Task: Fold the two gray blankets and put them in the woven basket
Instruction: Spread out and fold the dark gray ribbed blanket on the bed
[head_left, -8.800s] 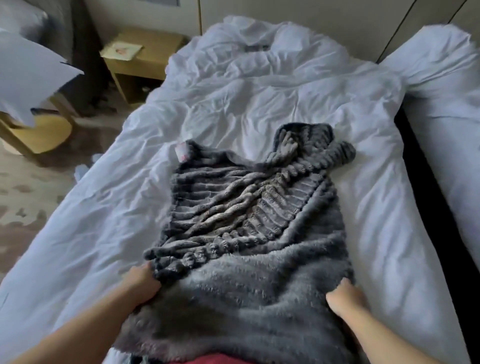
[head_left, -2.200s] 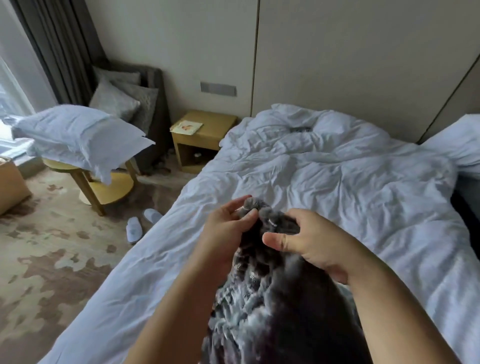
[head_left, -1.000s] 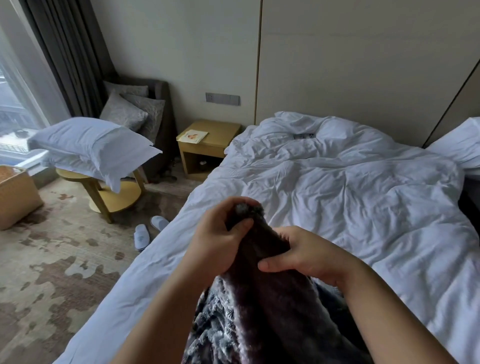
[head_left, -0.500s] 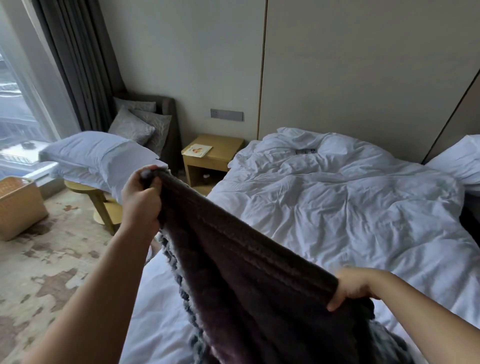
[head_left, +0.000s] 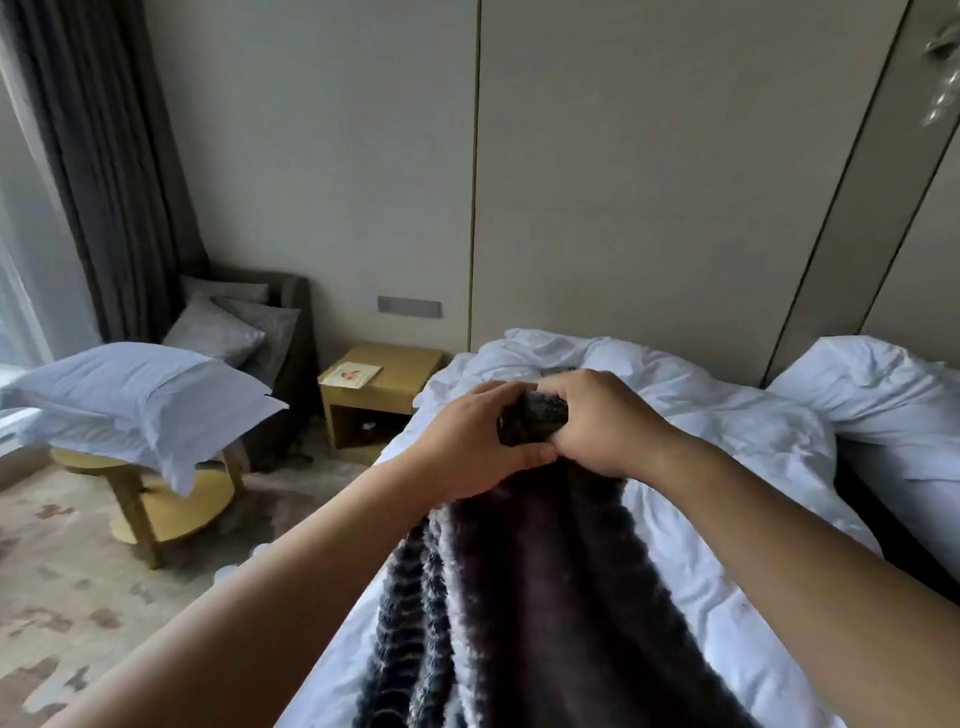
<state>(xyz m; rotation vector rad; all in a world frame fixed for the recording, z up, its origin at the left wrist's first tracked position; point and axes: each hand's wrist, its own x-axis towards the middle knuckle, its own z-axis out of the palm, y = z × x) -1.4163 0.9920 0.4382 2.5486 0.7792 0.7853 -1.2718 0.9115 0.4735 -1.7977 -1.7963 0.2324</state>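
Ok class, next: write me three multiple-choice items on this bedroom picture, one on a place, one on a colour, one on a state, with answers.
1. Where does the card lie?
A on the floor
B on the nightstand
C on the round table

2. What colour is the duvet?
A white
B gray
C yellow

3. How is the gray blanket?
A lying flat, untouched
B stowed in a basket
C gripped at its top, hanging

Answers:
1 B, the card sits on the nightstand's top.
2 A, the rumpled duvet is white.
3 C, the left hand and right hand clasp its top edge together.
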